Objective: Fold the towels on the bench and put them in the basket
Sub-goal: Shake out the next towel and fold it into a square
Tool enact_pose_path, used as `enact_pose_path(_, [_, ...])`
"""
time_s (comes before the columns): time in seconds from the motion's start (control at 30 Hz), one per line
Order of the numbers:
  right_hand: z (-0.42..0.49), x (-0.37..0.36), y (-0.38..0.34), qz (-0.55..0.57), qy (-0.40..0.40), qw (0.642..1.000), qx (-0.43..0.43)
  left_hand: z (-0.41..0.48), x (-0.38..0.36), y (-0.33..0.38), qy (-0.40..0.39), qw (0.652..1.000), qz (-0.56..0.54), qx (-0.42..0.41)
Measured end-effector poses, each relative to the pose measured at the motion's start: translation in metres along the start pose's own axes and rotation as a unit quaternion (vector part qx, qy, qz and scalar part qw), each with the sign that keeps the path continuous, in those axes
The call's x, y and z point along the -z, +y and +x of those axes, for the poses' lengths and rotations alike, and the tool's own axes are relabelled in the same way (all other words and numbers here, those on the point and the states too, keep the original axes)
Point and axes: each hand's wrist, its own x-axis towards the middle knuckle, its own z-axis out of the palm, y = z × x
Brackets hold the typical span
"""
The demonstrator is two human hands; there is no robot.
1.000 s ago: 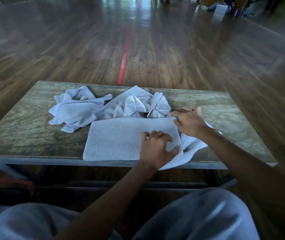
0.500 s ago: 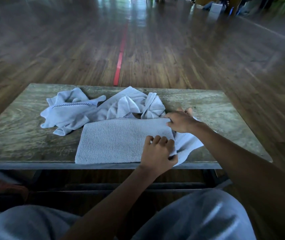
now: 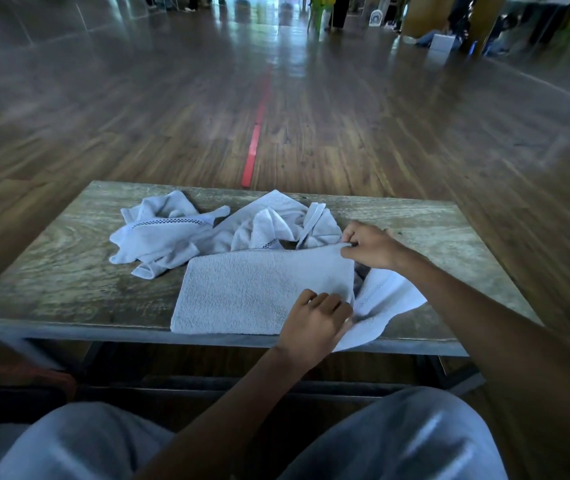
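Observation:
A pale folded towel (image 3: 255,292) lies flat at the front edge of the wooden bench (image 3: 68,268). My right hand (image 3: 371,245) pinches its far right corner and lifts it slightly. My left hand (image 3: 314,323) grips the near right corner with curled fingers. A thinner white cloth (image 3: 387,299) spreads out from under the towel's right end. Behind lie two crumpled towels, one at the left (image 3: 158,233) with a dark checked stripe, one in the middle (image 3: 276,223). No basket is in view.
The bench's metal frame (image 3: 207,337) runs along the front edge above my knees (image 3: 397,441). A wooden floor with a red line (image 3: 254,150) stretches beyond. People and furniture stand far off at the top.
My right hand has raised the towel's far right corner off the bench, showing a dark gap beneath. My left hand's grip has moved to the near right corner. The camera view tilted up.

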Motion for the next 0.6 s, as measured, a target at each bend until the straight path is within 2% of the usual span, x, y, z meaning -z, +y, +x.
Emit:
enact_pose_path(0.1, [-0.002, 0.019, -0.017, 0.093, -0.039, 0.995, 0.024, -0.002, 0.021, -0.001, 0.056, 0.992, -0.09, 0.065])
enact_pose_path(0.3, [0.0, 0.044, -0.062, 0.227, -0.129, 0.964, 0.046, -0.022, 0.066, -0.019, 0.113, 0.948, -0.235, 0.184])
enact_pose_path(0.43, [0.015, 0.043, -0.094, 0.148, -0.178, 0.97, 0.081, -0.04, 0.092, -0.038, 0.175, 0.93, -0.225, 0.233])
enact_pose_path(0.6, [0.039, 0.01, -0.147, 0.074, -0.206, 0.965, 0.144, -0.069, 0.105, -0.055, 0.221, 0.884, -0.226, 0.346])
